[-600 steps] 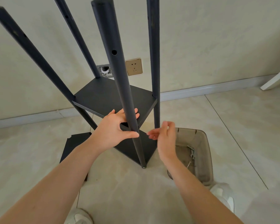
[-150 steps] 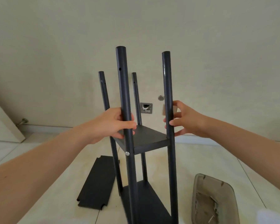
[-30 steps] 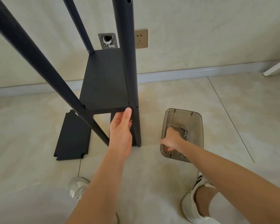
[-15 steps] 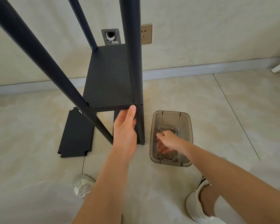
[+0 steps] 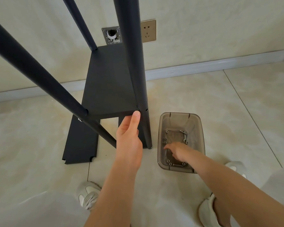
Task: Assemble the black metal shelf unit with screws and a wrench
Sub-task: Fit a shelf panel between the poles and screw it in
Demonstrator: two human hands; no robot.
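Note:
The black shelf unit stands on the floor, its posts rising past the camera. The middle shelf panel (image 5: 108,89) meets the front right post (image 5: 138,66), where an unfilled screw hole shows. My left hand (image 5: 129,138) is under that panel's front right corner, thumb straight up against its edge and fingers mostly hidden beneath. My right hand (image 5: 177,152) reaches down into the translucent bin (image 5: 199,123), fingers stretched toward the screws (image 5: 165,140) along its left wall. A small wrench (image 5: 185,136) lies on the bin's floor. A silver screw (image 5: 79,119) sits in the front left post.
A spare black shelf panel (image 5: 79,145) lies flat on the tiled floor, left of the unit. The wall with a socket (image 5: 148,31) and an open wall box (image 5: 112,35) is close behind. My shoes (image 5: 88,194) stand near the bottom edge.
My right hand has slid toward the bin's near left side among the screws. My left hand stays at the shelf corner. The view has shifted slightly.

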